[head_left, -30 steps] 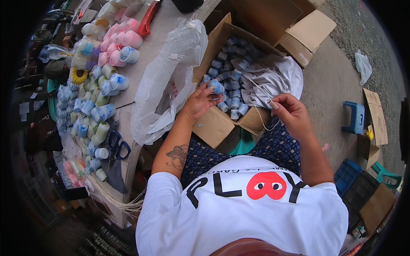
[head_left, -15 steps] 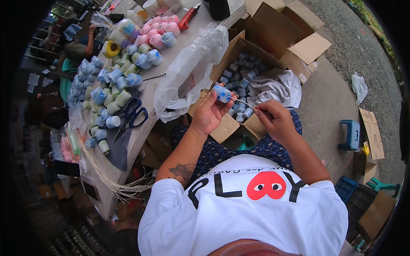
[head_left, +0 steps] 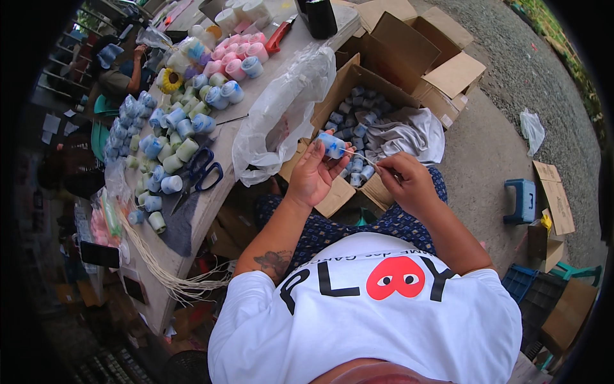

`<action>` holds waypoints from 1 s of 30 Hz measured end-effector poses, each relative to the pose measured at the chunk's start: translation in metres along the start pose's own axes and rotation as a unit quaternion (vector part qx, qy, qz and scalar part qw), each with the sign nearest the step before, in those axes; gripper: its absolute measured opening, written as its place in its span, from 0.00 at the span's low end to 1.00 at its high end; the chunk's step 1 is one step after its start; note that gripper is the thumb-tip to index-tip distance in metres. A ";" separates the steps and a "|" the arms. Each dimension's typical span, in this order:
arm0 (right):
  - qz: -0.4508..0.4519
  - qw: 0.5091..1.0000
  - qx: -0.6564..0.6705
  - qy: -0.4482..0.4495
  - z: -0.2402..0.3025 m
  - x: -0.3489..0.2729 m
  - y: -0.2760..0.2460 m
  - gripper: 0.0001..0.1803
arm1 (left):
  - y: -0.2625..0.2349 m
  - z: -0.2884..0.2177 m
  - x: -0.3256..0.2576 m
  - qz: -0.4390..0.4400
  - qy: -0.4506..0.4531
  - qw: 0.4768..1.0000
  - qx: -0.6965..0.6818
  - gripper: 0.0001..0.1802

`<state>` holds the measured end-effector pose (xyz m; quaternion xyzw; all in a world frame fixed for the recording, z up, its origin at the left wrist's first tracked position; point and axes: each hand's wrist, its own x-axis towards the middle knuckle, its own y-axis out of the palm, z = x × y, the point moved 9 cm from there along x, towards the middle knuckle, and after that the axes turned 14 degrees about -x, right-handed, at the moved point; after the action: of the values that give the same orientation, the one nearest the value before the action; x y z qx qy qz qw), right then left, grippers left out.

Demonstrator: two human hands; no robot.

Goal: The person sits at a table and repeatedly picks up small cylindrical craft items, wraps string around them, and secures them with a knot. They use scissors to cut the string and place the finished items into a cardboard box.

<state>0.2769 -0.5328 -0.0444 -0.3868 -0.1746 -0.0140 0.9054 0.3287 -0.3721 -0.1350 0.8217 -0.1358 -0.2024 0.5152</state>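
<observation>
My left hand [head_left: 312, 178] is closed round a short blue-and-white candle [head_left: 331, 146], tilted on its side over an open cardboard box [head_left: 335, 88]. A thin white wick [head_left: 359, 155] comes out of the candle's right end. My right hand [head_left: 410, 184] pinches the wick's outer part between thumb and fingers. Many similar blue-and-white candles [head_left: 358, 132] lie in the box below, with a grey-white cloth [head_left: 409, 136] over its right side.
On the table [head_left: 214, 208] at left are blue, green and pink candles [head_left: 234, 52], scissors [head_left: 203, 171], a bundle of wicks [head_left: 167, 272] and a red-handled cutter [head_left: 279, 36]. A plastic bag [head_left: 295, 96] hangs over its edge. A blue stool [head_left: 521, 201] stands right. A person [head_left: 125, 73] sits at far left.
My right hand has come slightly nearer the candle, and the wick between them now bows a little more. The candle stays in my left hand. The whole view has shifted slightly.
</observation>
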 end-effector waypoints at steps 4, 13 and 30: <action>-0.004 1.000 -0.003 0.001 -0.001 0.000 -0.001 0.04 | 0.002 0.002 0.000 0.006 -0.009 1.000 -0.015 0.25; -0.004 0.999 0.008 -0.033 0.002 0.003 0.005 0.05 | 0.018 0.024 0.000 0.028 -0.053 0.998 0.009 0.26; 0.029 0.999 0.043 -0.012 -0.007 0.008 0.011 0.09 | 0.029 0.020 0.003 0.037 -0.018 0.999 0.022 0.22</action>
<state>0.2879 -0.5289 -0.0537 -0.3523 -0.1743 0.0243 0.9192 0.3218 -0.4019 -0.1168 0.8235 -0.1801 -0.1948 0.5014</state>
